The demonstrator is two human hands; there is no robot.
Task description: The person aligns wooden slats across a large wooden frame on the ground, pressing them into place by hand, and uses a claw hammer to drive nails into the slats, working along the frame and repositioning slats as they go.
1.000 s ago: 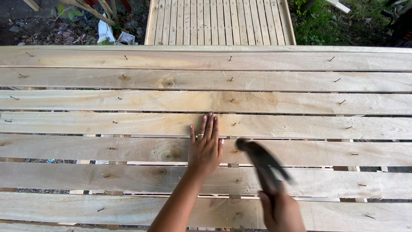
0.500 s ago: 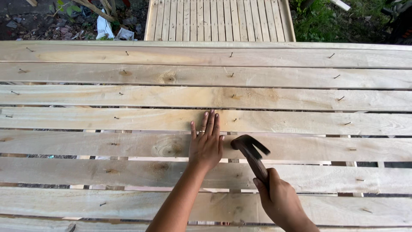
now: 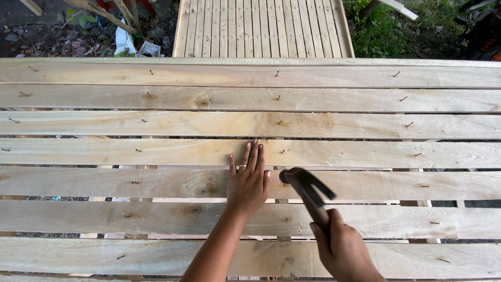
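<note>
Left hand flat, open on slats; right hand around hammer.

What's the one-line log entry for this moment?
left hand: flat on plank | right hand: gripping hammer | hammer head: over same plank, beside left fingers | nails: partly driven

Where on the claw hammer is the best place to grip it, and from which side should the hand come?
Grip the claw hammer low on its handle, coming from the near side, below the head. The right hand already wraps the handle end there, with the dark head pointing away over the wooden slats. That keeps the heavy head far from the grip and clear of the left hand lying flat on the slat.
</note>
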